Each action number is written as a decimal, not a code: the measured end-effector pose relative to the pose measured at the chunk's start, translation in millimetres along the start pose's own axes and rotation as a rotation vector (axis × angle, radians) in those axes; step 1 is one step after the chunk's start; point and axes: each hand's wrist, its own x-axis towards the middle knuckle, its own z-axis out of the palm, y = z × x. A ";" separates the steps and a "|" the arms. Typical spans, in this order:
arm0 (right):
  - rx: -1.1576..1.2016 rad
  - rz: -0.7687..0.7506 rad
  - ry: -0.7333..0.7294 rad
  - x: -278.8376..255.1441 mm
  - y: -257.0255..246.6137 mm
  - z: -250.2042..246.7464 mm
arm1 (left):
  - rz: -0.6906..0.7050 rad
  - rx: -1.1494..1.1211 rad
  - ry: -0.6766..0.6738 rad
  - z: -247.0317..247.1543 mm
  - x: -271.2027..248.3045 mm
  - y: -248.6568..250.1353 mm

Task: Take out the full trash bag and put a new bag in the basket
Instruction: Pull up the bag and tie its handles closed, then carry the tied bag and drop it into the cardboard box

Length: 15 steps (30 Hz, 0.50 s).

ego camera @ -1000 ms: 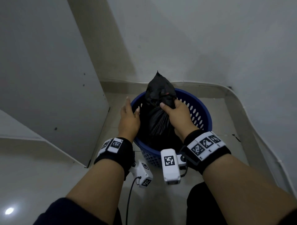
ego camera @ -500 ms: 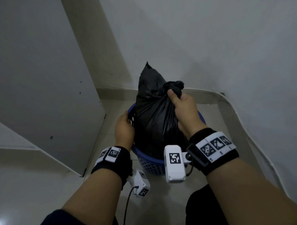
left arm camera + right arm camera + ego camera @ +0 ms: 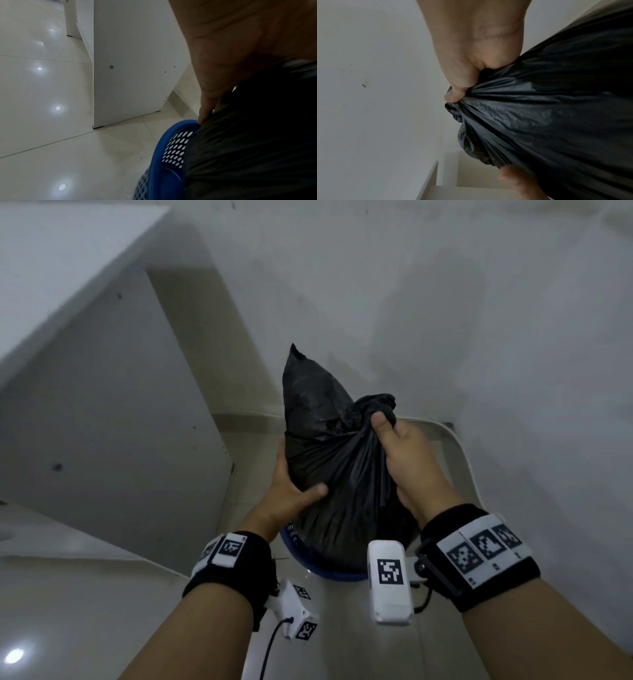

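A full black trash bag (image 3: 342,467), tied at the top, is raised partly out of the blue perforated basket (image 3: 329,571); its bottom still sits inside the rim. My right hand (image 3: 394,436) grips the bunched neck of the bag just under the knot. My left hand (image 3: 294,491) holds the bag's left side, thumb across the front and fingers behind. The left wrist view shows the basket (image 3: 164,148) wall, the bag (image 3: 257,148) and my left hand (image 3: 214,94) against it. In the right wrist view my right hand (image 3: 471,67) clenches gathered plastic of the bag (image 3: 556,108).
A white cabinet panel (image 3: 102,422) stands close on the left of the basket. A grey wall (image 3: 479,337) with a baseboard closes the corner behind and to the right. Glossy pale floor tiles (image 3: 42,121) stretch to the left and toward me.
My right hand has lifted the bag higher out of the basket. My left hand has left the basket's rim and now holds the side of the bag.
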 end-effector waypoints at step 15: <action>0.108 0.060 0.028 -210.7 -282.6 -27.4 | -0.070 0.026 0.036 -11.7 -237.1 283.2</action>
